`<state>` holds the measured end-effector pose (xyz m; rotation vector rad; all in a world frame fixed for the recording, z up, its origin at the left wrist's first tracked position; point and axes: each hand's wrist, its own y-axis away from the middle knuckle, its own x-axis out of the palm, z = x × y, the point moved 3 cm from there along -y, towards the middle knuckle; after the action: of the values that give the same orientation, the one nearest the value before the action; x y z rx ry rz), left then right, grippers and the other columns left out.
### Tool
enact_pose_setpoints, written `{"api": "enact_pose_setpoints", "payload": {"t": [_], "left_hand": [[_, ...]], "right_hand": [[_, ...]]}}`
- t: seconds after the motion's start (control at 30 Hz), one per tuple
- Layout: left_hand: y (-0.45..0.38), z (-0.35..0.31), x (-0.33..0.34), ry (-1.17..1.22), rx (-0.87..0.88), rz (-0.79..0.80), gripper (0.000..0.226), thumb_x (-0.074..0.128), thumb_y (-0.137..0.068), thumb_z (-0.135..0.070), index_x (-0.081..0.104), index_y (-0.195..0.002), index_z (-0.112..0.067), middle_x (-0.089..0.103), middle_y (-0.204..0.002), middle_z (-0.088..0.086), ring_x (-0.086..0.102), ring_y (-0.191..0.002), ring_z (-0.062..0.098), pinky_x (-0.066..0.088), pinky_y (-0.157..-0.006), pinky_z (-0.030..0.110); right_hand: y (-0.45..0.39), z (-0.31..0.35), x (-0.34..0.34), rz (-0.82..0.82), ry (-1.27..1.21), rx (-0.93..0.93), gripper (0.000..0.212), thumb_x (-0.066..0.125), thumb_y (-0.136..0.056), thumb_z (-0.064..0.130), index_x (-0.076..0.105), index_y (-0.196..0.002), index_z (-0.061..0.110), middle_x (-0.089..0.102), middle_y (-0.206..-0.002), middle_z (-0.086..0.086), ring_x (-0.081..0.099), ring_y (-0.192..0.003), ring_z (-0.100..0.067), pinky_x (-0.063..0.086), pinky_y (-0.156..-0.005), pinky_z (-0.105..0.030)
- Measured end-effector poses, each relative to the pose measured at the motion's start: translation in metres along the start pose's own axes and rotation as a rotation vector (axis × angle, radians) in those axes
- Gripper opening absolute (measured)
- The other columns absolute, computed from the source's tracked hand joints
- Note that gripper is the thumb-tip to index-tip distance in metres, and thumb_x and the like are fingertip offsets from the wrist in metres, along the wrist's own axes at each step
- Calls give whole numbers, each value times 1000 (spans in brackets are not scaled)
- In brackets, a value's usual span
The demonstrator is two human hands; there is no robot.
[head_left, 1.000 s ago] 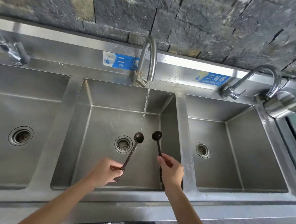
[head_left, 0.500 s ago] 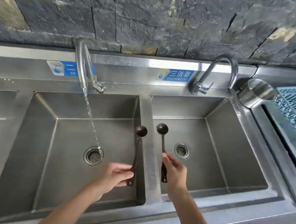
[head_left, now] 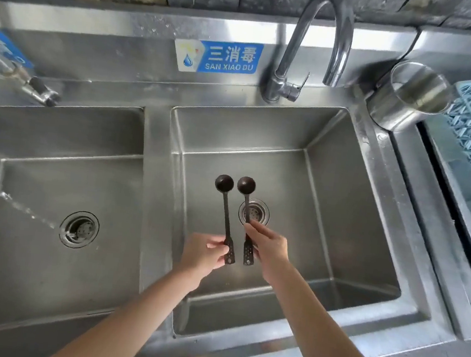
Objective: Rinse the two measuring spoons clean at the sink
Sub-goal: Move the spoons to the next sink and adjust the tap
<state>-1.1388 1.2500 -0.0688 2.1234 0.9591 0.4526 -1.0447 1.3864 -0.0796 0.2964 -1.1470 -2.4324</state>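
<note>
Water runs into the left basin [head_left: 28,287] (unused), while over the right basin [head_left: 355,220] the left hand [head_left: 206,252] pinches one measuring spoon [head_left: 225,218] and the right hand [head_left: 267,247] the other spoon [head_left: 247,205], bowls outward, probably to drip.

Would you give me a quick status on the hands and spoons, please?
Left hand pinching left spoon, right hand pinching right spoon. Both over right basin, its faucet dry. Nothing in the way.
</note>
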Motion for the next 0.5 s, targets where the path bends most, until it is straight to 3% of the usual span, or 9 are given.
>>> {"api": "enact_pose_setpoints", "payload": {"t": [0.07, 0.13, 0.2, 0.27, 0.37, 0.43, 0.5], "left_hand": [[-26, 14, 12, -59, -44, -68, 60, 57, -88, 14, 76, -55, -32, 67, -72, 5, 62, -68, 20, 56, -59, 23], [-52, 33, 17, -103, -87, -124, 60, 57, -86, 14, 74, -49, -30, 64, -78, 9, 59, -75, 23, 54, -67, 29], [-72, 51, 18, -159, -125, -181, 37, 62, -85, 10, 83, -79, -20, 74, -89, 8, 70, -86, 25, 59, -86, 38], [-89, 69, 18, -229, -149, -232, 27, 65, -86, 3, 80, -104, -11, 79, -98, 3, 72, -92, 19, 58, -89, 31], [-106, 90, 14, -276, -180, -328, 26, 66, -86, 1, 79, -106, -10, 79, -103, 6, 66, -86, 10, 44, -73, 13], [-116, 101, 12, -268, -211, -359, 27, 67, -86, 1, 77, -111, -8, 77, -113, 10, 70, -100, 15, 40, -80, 11], [-123, 109, 11, -291, -236, -357, 28, 67, -87, -1, 76, -113, -8, 75, -116, 11, 69, -113, 21, 40, -85, 13]], "right_hand": [[-28, -11, -3, -5, 62, 43, 17, 86, -83, 9, 83, -98, 16, 82, -84, -4, 76, -75, -15, 63, -74, -24], [-55, -27, -3, -8, 119, 102, 22, 87, -82, 9, 81, -104, 10, 80, -91, -10, 73, -82, -21, 63, -85, -32], [-79, -45, -3, -7, 185, 150, 23, 89, -81, 10, 81, -102, 11, 80, -91, -9, 73, -83, -20, 63, -83, -31], [-102, -64, -3, -7, 244, 187, 24, 89, -81, 10, 81, -103, 10, 81, -95, -11, 74, -85, -21, 64, -84, -33], [-129, -90, -1, -6, 273, 233, 28, 85, -83, 5, 78, -110, 4, 78, -100, -19, 71, -88, -26, 62, -93, -41], [-141, -105, 1, -14, 259, 261, 29, 83, -84, -2, 77, -113, -2, 76, -102, -24, 70, -89, -29, 62, -93, -44], [-151, -117, 3, -11, 246, 281, 29, 79, -86, -6, 75, -114, -5, 75, -97, -22, 72, -88, -31, 63, -81, -38]]}}
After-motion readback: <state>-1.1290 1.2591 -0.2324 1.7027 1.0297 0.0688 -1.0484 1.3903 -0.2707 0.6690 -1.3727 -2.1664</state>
